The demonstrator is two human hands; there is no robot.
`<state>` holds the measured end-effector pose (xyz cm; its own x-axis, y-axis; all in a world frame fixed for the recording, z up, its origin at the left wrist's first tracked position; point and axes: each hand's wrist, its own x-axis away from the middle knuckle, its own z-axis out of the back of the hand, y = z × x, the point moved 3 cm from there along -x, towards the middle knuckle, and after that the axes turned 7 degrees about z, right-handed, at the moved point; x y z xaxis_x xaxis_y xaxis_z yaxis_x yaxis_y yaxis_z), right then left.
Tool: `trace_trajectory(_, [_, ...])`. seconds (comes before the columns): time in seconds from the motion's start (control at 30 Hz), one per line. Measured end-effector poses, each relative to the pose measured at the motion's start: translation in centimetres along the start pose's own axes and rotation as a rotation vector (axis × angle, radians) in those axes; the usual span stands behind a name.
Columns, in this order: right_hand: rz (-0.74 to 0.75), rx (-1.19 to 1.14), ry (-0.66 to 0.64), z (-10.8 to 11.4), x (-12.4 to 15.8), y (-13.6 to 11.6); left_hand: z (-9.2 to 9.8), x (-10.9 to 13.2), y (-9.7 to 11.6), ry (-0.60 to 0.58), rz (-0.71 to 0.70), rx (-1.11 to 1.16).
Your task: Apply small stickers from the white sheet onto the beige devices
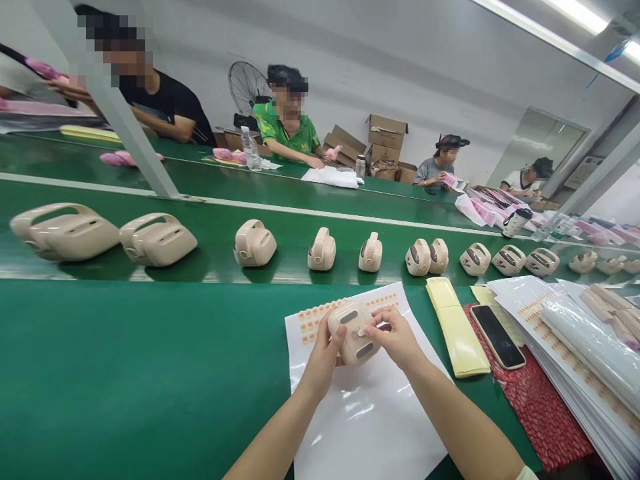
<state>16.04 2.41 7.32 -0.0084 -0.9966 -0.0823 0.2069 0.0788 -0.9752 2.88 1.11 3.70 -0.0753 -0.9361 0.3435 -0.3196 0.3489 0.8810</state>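
My left hand (325,353) is closed around a small beige handheld device (350,339), tilted so its underside faces me. Two dark grey pads and a patch of small print show on that underside. At the device's right side, my right hand (400,339) has thumb and fingers pinched together, the thumb tip over the print. A small whitish spot shows at the thumb tip; whether it is a nail or a sticker I cannot tell. Below both hands lies a glossy white sheet (365,420) with rows of small orange stickers (313,323) along its far edge.
A row of similar beige devices with handles (255,243) stands along the green belt (215,257) ahead. To the right are yellow strips (455,327), a phone (499,337), red bubble wrap (545,407) and stacked sticker sheets (565,360). Several co-workers sit across the line.
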Motion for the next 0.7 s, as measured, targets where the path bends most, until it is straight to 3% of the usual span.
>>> trace_trajectory(0.13, [0.260, 0.203, 0.095, -0.5, 1.0, -0.5, -0.1, 0.2, 0.1, 0.009, -0.020, 0.020])
trace_trajectory(0.23, [0.407, 0.231, 0.077, -0.9, 1.9, -1.2, -0.1, 0.2, -0.1, 0.013, -0.019, 0.033])
trace_trajectory(0.3, [0.454, 0.171, 0.056, -0.2, 1.8, -1.6, 0.1, 0.0, -0.2, 0.033, -0.014, 0.043])
trace_trajectory(0.37, [0.448, 0.105, 0.121, 2.1, 0.6, -1.9, 0.4, -0.2, -0.2, 0.068, 0.012, 0.087])
trace_trajectory(0.43, [0.340, 0.082, 0.288, 6.0, -1.5, -1.4, 0.7, -0.4, -0.1, 0.097, 0.079, 0.169])
trace_trajectory(0.5, [0.053, 0.127, 0.510, 10.8, -3.9, 0.0, 0.9, -0.4, 0.2, 0.112, 0.150, 0.248])
trace_trajectory(0.6, [-0.142, 0.198, 0.614, 16.6, -6.6, 2.4, 1.2, -0.3, 0.6, 0.073, 0.184, 0.333])
trace_trajectory(0.7, [-0.275, 0.261, 0.626, 19.4, -8.0, 4.9, 1.8, -0.5, 0.5, -0.014, 0.141, 0.430])
